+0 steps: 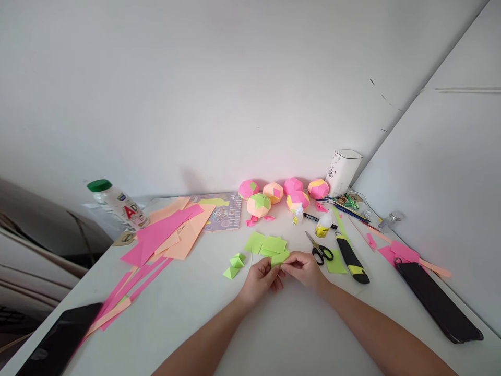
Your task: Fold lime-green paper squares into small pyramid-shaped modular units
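Large red letters "AD" [130, 211] stand on the front of the white bottle [112, 202] with the green cap, and smaller print above them on the same label is too tiny to read. To the right of that bottle, past the sheets of paper, the patterned booklet [234, 215] bears lettering that cannot be made out. Farther right of the bottle, the yellow labels on two small squeeze bottles [323, 225] and the pale print on the black marker [312, 218] are likewise illegible.
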`<control>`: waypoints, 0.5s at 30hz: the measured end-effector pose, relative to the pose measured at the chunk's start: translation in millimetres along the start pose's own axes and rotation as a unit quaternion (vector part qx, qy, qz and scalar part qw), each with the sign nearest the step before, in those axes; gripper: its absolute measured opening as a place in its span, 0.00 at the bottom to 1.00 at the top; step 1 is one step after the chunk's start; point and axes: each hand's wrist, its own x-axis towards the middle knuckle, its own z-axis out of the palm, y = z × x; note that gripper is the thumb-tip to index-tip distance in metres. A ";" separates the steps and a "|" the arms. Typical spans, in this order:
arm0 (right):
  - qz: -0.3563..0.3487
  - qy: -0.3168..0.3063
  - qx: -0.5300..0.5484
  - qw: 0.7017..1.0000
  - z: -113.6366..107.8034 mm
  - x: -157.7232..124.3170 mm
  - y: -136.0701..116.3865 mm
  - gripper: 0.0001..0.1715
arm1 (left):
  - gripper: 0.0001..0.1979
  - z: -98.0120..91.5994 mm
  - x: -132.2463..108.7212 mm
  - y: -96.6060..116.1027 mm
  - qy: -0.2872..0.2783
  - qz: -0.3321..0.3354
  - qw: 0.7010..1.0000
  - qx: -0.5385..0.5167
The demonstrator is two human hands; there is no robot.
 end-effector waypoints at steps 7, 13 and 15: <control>0.018 0.014 -0.003 1.000 0.7 1.0 -1.6 0.09 | 0.15 -0.6 0.4 -1.5 -0.003 0.000 1.000 0.000; 0.025 0.011 0.001 1.000 -0.3 -0.6 3.8 0.09 | 0.15 -0.1 -0.8 -0.2 -0.001 0.002 1.000 0.015; 0.027 0.010 0.004 1.000 -0.5 -1.2 4.5 0.09 | 0.15 -0.1 -0.9 -0.5 -0.002 0.004 1.000 0.018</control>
